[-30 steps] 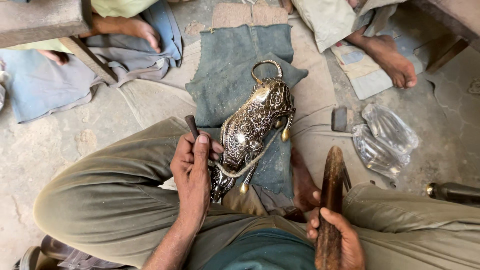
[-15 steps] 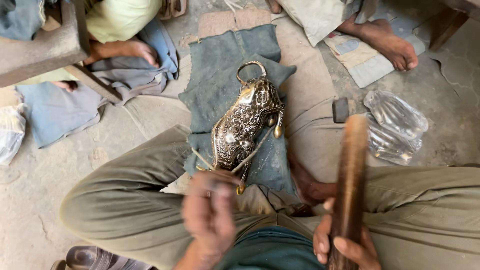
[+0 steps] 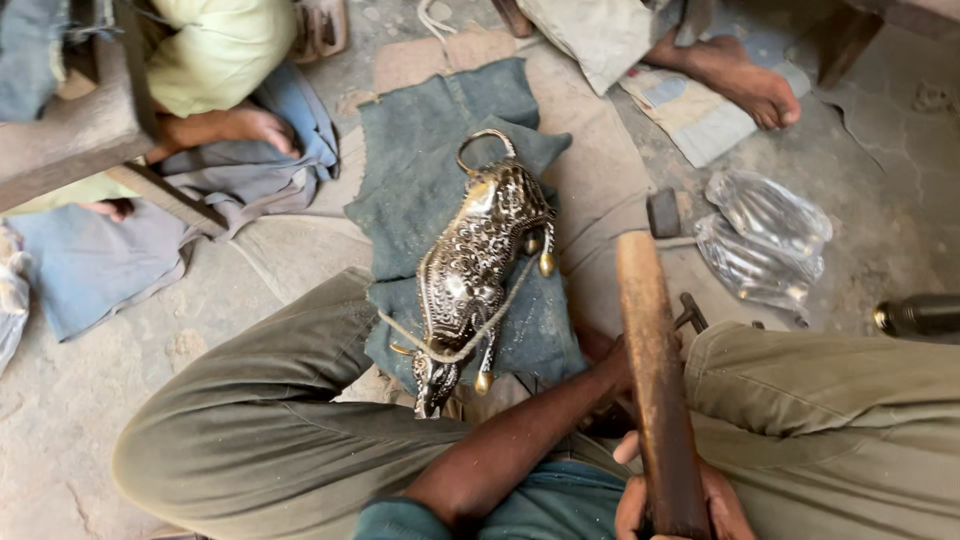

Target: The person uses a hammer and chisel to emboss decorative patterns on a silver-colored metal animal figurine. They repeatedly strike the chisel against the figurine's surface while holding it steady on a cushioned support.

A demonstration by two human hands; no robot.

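The right hand [image 3: 668, 505], at the bottom edge of the view, is closed around the lower end of a wooden mallet [image 3: 655, 370], whose shaft stands up and slightly away from the body. The left hand [image 3: 612, 366] reaches across the lap, its forearm running from lower centre toward the mallet; the hand passes behind the shaft, so how far it is open and what it holds cannot be told. Just left of that forearm, an ornate metal bull figurine [image 3: 470, 275] lies on its side on a grey-blue cloth [image 3: 430, 150] spread between the knees, one end toward the body and a ring-like loop at the far end. A cord [image 3: 470, 340] loops across its lower body. Judged from its cast, engraved surface, the figurine is heavy and rigid, with thin legs and small golden knobs likely to bend or catch; the thick trunk looks the safest place to grip. Farther out on the floor lie crumpled clear plastic bags [image 3: 765, 235] and a small dark block [image 3: 663, 212]. Other people's bare feet [image 3: 745, 80] show at the upper edge.
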